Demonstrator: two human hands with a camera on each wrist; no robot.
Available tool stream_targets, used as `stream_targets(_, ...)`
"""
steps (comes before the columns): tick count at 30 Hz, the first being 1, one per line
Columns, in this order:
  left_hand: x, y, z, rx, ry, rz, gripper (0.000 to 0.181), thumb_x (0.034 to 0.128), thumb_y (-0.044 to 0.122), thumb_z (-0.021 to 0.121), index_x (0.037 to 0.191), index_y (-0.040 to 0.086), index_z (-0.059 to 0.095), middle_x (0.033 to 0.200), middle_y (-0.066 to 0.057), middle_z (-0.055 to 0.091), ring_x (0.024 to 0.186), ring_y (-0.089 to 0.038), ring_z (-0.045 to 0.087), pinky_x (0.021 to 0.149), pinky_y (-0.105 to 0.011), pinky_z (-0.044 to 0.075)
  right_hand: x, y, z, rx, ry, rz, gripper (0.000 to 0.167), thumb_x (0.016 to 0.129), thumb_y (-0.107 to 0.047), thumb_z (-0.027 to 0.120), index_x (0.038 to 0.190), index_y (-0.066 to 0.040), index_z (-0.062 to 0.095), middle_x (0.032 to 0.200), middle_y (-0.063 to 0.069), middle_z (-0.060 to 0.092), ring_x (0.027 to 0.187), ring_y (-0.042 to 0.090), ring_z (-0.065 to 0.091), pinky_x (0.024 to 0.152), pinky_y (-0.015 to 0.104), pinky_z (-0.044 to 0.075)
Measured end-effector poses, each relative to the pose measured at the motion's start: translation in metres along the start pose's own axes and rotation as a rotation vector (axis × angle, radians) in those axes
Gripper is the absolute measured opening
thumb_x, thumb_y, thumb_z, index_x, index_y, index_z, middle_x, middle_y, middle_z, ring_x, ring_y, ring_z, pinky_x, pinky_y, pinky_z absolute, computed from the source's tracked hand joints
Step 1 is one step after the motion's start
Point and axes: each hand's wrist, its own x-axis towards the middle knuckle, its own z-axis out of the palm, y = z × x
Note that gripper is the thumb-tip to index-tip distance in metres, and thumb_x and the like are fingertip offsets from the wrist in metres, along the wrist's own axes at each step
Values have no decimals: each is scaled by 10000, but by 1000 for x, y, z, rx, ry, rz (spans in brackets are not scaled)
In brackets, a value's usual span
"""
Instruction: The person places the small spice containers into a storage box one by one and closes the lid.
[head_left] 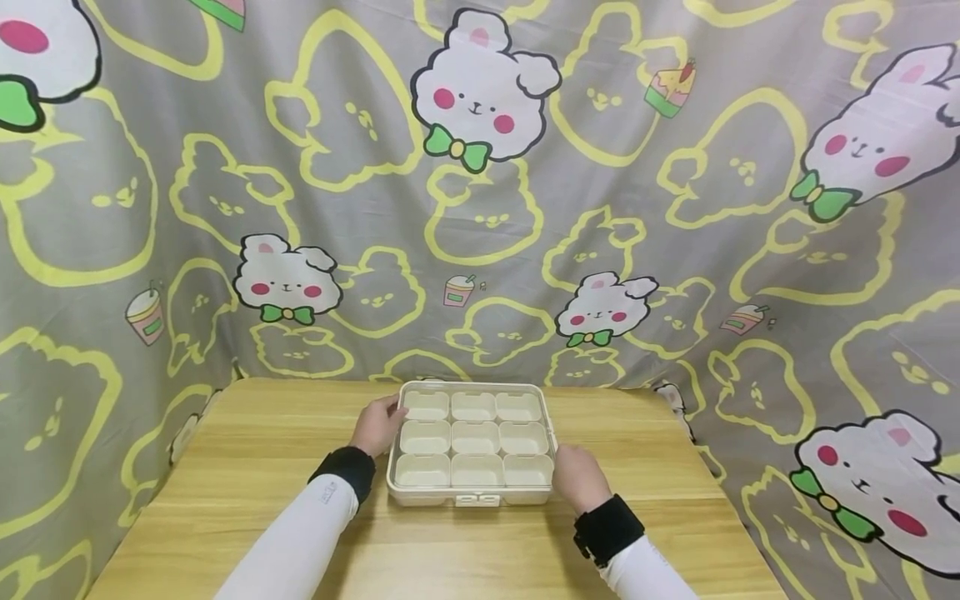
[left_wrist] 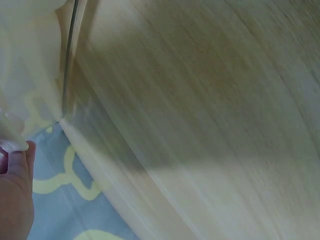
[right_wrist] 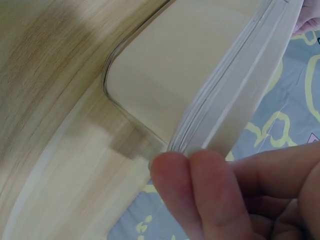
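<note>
A cream box (head_left: 471, 496) with nine small cups inside (head_left: 477, 472) sits in front of me at the middle of the table. A latch (head_left: 477, 500) shows on its near side, and its top looks see-through. My left hand (head_left: 378, 426) grips the box's left side; in the left wrist view, the fingers of this hand (left_wrist: 17, 192) hold a pale edge. On the opposite side, my right hand (head_left: 582, 479) holds the box by its edge. In the right wrist view, fingertips of the right hand (right_wrist: 220, 192) pinch the layered rim (right_wrist: 220, 90). The right thumb is hard to make out.
The wooden table (head_left: 292, 425) spreads around the box on every side. A grey curtain (head_left: 517, 217) with rabbit prints hangs behind the table and along both its sides. Shadows fall on the wood beside the box.
</note>
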Motion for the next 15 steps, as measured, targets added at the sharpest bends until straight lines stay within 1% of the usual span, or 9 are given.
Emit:
stream_targets(4,-1,-1,-1,13,-1,4,443,1009,115,588,1376,-119,506,1265,-292,618,1183,-397,600,985,-489,495,-1,-1,-2,-1,2,-2,195,783,119,573,645,-17,582,618,121,593,558,268,592,521,444,502)
stream_targets(7,-4,-2,-1,50,6,29,450,1018,130,577,1379,-125,494,1276,-312,598,1173,-422,593,977,-521,491,-3,0,-3,5,5,-2,199,797,98,575,643,-28,578,630,122,602,576,279,609,537,451,510)
stream_targets(11,-12,2,-2,108,17,98,461,1025,166,571,1379,-119,492,1335,-334,540,1242,-465,528,1039,-567,426,-3,3,-6,16,4,-10,261,849,24,617,619,-65,530,605,81,561,546,242,563,525,442,488)
stream_targets(13,-17,8,-5,137,14,137,461,1028,179,569,1381,-109,495,1378,-328,506,1292,-470,482,1084,-566,382,-2,6,-9,18,-7,-10,294,885,-45,648,622,-80,520,599,58,540,536,225,536,524,435,475)
stream_targets(15,-23,18,-10,170,8,185,459,1028,187,571,1376,-103,501,1389,-326,495,1307,-475,462,1101,-570,358,1,8,-15,21,-19,-6,281,908,-118,671,658,-77,550,619,50,547,552,219,531,536,433,474)
